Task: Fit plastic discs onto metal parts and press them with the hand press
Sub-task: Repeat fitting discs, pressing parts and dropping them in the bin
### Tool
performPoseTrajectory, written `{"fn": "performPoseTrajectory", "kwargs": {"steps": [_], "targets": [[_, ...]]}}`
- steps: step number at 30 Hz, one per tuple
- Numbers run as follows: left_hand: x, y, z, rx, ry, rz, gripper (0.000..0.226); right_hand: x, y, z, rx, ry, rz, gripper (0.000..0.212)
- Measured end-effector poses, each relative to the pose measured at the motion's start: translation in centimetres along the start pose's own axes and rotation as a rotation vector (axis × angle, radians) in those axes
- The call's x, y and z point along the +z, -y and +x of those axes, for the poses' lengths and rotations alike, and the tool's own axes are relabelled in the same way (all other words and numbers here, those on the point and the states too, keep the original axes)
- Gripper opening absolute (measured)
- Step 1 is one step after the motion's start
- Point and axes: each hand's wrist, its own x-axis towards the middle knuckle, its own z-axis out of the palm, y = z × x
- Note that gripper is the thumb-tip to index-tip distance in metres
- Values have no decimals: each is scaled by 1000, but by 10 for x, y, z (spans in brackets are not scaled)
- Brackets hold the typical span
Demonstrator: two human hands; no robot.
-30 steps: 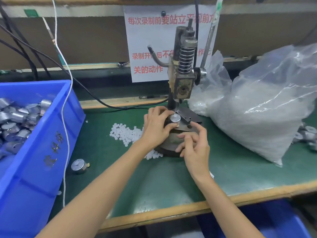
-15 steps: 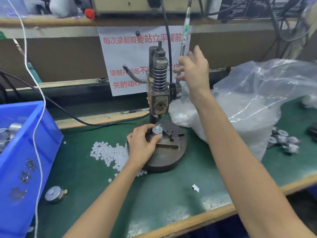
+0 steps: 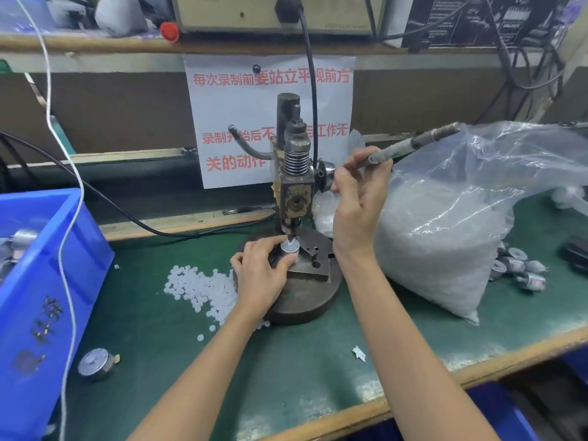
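Left hand (image 3: 259, 275) pinches part (image 3: 290, 246) on base (image 3: 305, 300), directly under ram of press (image 3: 294, 186). Right hand (image 3: 359, 198) clamped round lever (image 3: 413, 143). Step: pressing, probably. Next: raise lever, lift part clear.

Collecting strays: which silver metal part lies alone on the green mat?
The silver metal part front left, beside the blue plastic bin; the rest are binned, under the metal hand press, or clustered far right.
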Motion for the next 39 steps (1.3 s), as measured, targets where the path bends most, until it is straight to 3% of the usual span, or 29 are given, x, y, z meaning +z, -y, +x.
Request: {"fn": "performPoseTrajectory", "kwargs": {"steps": [8,14,18,22,25,29,33,39], "targets": [[0,3,0,44,10,48,32,9,-8,11,27,-78,-14,24],[-1,3,1,45,32,48,33,18,-7,42,197,2,-98,44],[-1,4,1,57,27,47,34,-4,-11,17,218,11,-176,51],[-2,2,0,69,49,78,39,-35,-32,-47,377,-82,-231,31],[-6,-4,-5,59,-7,84,34,-53,-44,-86,621,35,-319,27],[-8,-27,-44,127,-79,27,32,-68,-39,-99,702,180,-197,20],[-1,-52,-91,151,-11,-56,38,-82,-25,-112,727,314,-253,25],[17,-92,-131,230,224,-95,36,-139,9,-136,710,166,-286,26]]}}
